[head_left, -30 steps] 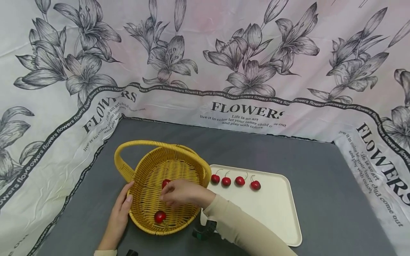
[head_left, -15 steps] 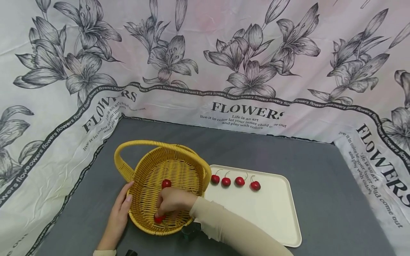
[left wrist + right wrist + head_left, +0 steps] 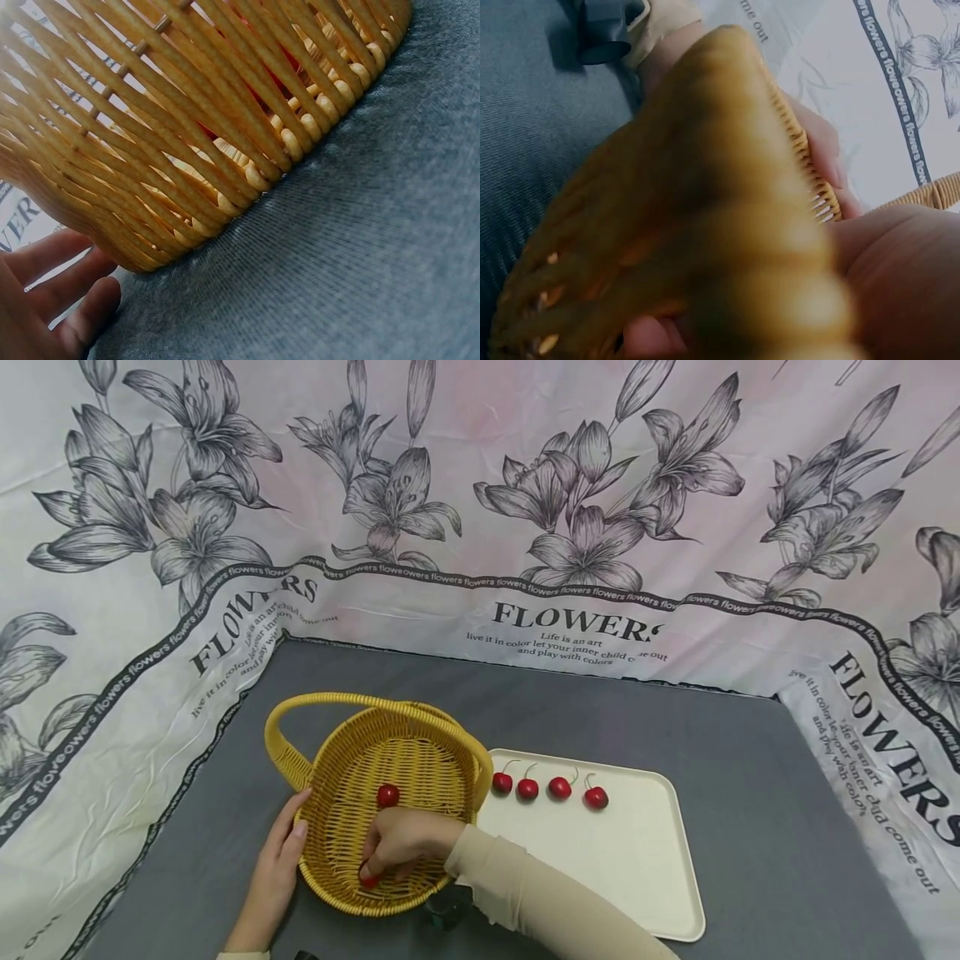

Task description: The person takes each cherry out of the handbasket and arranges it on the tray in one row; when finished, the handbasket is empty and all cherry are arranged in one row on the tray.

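A yellow wicker basket (image 3: 450,760) with a tall handle stands on the grey tabletop. My left hand (image 3: 273,864) rests against its left side, fingers and thumb touching near the rim; the left wrist view shows those fingers (image 3: 71,277) fairly straight on the outer weave. Inside the basket, my right hand (image 3: 408,843) pinches a dark red cherry (image 3: 367,878) near the front wall, and its fingers hide most of the fruit. Another cherry (image 3: 387,795) lies just behind that hand on the basket floor. The basket's blurred rim (image 3: 735,187) covers much of the right wrist view.
Right of the basket lies a cream tray (image 3: 622,877). Along its back edge sit several stemmed cherries in a row, the rightmost cherry (image 3: 596,797) near the middle. Flower-printed cloth (image 3: 570,552) surrounds the grey tabletop (image 3: 765,827) at the back and sides.
My right hand has moved toward the front of the basket and taken hold of the cherry there. My left hand and the basket have stayed in place.
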The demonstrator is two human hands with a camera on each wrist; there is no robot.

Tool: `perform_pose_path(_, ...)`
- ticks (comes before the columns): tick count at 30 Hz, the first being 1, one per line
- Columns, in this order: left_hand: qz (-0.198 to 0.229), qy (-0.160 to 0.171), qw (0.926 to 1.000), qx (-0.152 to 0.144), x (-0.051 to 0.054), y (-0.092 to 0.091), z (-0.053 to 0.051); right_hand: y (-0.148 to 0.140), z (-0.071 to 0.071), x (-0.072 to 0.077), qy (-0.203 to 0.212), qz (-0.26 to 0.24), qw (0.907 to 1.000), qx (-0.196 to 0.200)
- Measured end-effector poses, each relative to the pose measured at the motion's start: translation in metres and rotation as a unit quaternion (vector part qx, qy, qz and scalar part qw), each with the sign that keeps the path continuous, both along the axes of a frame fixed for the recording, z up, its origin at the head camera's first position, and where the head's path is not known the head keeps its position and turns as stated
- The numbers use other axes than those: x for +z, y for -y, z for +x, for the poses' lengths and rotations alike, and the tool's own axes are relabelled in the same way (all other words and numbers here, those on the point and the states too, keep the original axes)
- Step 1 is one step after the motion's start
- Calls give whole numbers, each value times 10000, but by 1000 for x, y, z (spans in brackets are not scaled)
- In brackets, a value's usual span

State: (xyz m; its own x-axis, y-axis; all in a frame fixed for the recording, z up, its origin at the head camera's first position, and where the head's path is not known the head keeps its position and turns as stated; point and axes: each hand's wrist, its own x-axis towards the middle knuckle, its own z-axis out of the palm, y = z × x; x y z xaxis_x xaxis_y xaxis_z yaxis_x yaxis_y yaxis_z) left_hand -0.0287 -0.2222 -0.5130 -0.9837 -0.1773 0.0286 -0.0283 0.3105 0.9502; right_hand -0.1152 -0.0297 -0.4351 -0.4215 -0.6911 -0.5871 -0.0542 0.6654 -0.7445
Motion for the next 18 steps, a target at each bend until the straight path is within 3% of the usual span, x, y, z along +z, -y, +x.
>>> perform_pose_path(3, 39, 7, 10000, -16, 1, 0, 0, -2, -2, 0, -48, -42, 9999, 143)
perform_pose_path(9, 34, -26, 10000, -13, 1, 0, 1, -9, -6, 9, -786, -123, 9967, 143)
perform_pose_path(12, 8, -66, 10000, -11, 0, 0, 1, -21, -4, 23, -941, -443, 9945, -147)
perform_pose_path(15, 2, -163, 9999, 1, -1, 0, 1, -38, 2, 41, -765, -997, 9913, -380)
perform_pose_path(18, 6, -274, 9996, -9, -1, 0, 0, -63, 12, 59, -720, -1561, 9844, -377)
